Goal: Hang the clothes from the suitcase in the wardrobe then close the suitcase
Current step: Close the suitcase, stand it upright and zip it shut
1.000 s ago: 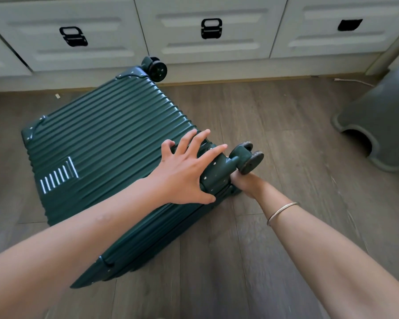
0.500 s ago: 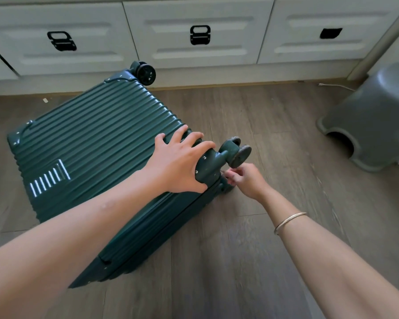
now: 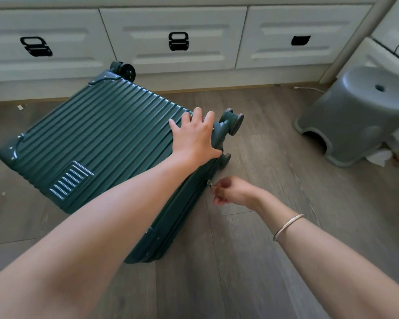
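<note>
On my feed, the dark green ribbed suitcase [image 3: 97, 139] lies flat on the wood floor [image 3: 263, 249] at the left and middle of the scene. Its lid is down on the base. One corner points toward the row of white drawers [image 3: 173, 21] along the far side. A badge of silver bars [image 3: 70, 180] sits on the lid near its left near corner. The far wheel [image 3: 124, 70] stands just beside the plinth under the drawers.

Further right, my left hand [image 3: 195, 139] rests palm down on the lid at the suitcase's right corner. Its fingers are straight and spread apart, and the thumb lies along the lid's edge. Just to the right of the fingertips, another wheel [image 3: 234, 122] sticks out from that corner.

Nearer to me, along the suitcase's right side, a small metal zipper pull [image 3: 209, 184] sits on the seam. My right hand [image 3: 233, 191] pinches it between thumb and forefinger, with the other fingers curled under the palm. I cannot tell how far the zip has run round the case. A thin silver bracelet [image 3: 287, 226] circles my right wrist.

On the far right, a grey plastic stool [image 3: 359, 111] stands on the floor, well apart from the suitcase. A white cable [image 3: 306, 89] lies on the floor just to the stool's far left.
</note>
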Action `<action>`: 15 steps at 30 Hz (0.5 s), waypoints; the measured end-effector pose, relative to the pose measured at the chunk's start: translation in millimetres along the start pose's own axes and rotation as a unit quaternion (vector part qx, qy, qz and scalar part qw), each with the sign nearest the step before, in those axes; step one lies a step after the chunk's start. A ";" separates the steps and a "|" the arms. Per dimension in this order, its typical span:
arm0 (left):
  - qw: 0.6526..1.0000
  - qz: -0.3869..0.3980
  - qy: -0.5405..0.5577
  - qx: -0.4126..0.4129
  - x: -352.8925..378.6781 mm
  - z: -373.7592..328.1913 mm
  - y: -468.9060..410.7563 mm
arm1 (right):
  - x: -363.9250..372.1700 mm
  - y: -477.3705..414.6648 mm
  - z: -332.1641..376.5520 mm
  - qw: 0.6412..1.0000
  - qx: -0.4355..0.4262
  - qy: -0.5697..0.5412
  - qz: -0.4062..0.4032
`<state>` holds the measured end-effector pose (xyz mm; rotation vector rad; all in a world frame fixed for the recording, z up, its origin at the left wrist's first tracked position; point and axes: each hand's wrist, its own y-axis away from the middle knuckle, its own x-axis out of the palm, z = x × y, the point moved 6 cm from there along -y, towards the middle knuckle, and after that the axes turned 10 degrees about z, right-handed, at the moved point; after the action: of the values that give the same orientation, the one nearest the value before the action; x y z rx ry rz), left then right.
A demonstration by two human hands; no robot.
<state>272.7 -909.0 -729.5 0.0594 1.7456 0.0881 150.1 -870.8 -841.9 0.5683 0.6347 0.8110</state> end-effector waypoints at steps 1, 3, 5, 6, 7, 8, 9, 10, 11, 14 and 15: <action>1.000 0.001 0.001 -0.002 0.3 -4.6 -3.7 | 3.1 1.5 -1.7 1.000 0.009 -0.016 0.012; 1.000 -0.006 0.004 0.002 0.6 -10.1 -7.6 | 5.2 1.5 -6.6 0.996 0.020 -0.090 0.016; 0.999 -0.016 0.006 0.028 1.9 -9.1 -6.5 | 5.8 0.9 -10.1 0.984 0.027 -0.175 0.017; 0.999 -0.007 0.006 0.046 3.1 -6.2 -3.6 | 6.3 0.2 -10.7 0.977 0.030 -0.211 0.015; 0.998 0.015 0.002 0.064 5.2 -2.8 2.0 | 8.2 -0.3 -11.7 0.969 0.031 -0.245 0.010; 0.996 0.041 -0.010 0.080 7.2 1.8 9.3 | 11.6 -1.2 -10.7 0.959 0.030 -0.281 0.004; 0.993 0.065 -0.025 0.098 8.4 5.0 18.8 | 15.3 -2.2 -9.7 0.948 0.028 -0.316 -0.003; 0.989 0.081 -0.041 0.119 9.0 7.9 31.1 | 19.7 -3.1 -7.8 0.937 0.025 -0.349 -0.008; 0.984 0.092 -0.056 0.145 9.9 10.4 45.6 | 23.4 -3.7 -5.6 0.928 0.024 -0.371 -0.015; 0.963 0.119 -0.103 0.218 14.8 19.6 85.0 | 21.7 -6.9 -6.0 0.908 0.005 -0.417 -0.046; 0.959 0.130 -0.117 0.223 16.9 25.0 94.4 | 18.6 -7.4 -7.7 0.901 -0.001 -0.429 -0.061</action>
<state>293.4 -812.8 -741.7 0.6089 1.4840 -0.1195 158.0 -858.5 -857.5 0.7994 -0.1474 0.3698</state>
